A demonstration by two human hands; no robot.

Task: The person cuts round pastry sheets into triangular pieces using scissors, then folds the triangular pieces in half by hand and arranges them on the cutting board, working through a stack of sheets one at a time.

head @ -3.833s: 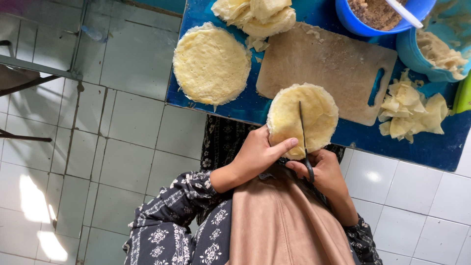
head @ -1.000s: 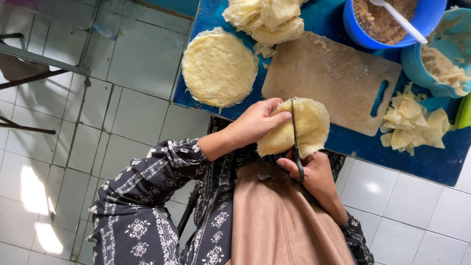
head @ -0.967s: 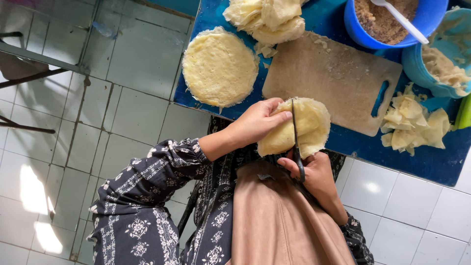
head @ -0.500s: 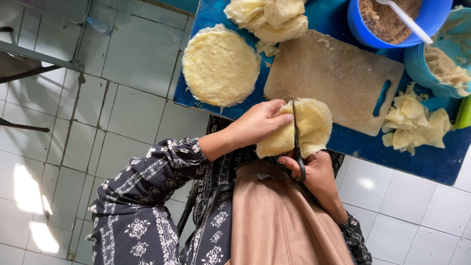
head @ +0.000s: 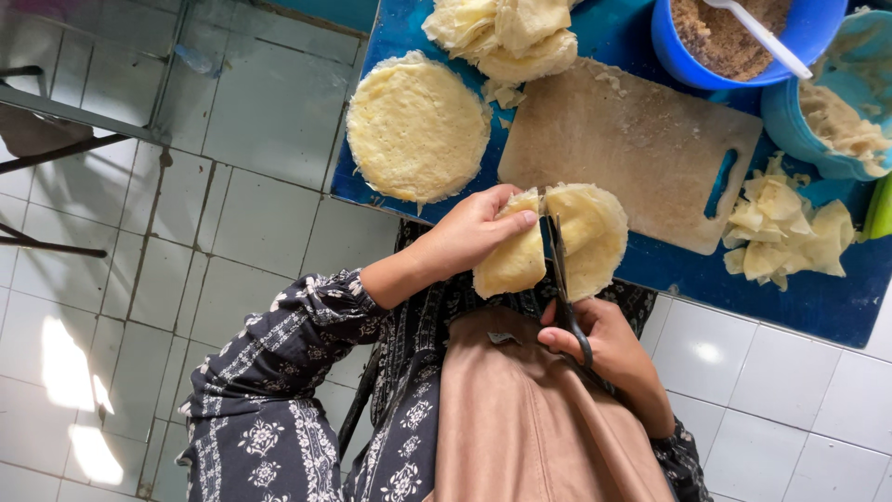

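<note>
Left hand (head: 474, 237) closed lightly on the left half of a round yellow crepe (head: 557, 244), thumb on top, fingers beneath, in the middle of the frame just over the near edge of the blue tabletop (head: 818, 297). Right hand (head: 609, 358) below it, fingers through the loops of dark scissors (head: 562, 279), blades standing in the cut between the two halves. Judged thin, soft and light, floppy, easy to tear; best pinched near the cut edge, gently. Beyond, a wooden cutting board (head: 632, 149). Upper left, a stack of whole crepes (head: 416, 128); at right, cut pieces (head: 780, 232) and a blue bowl of brown filling (head: 734, 37).
</note>
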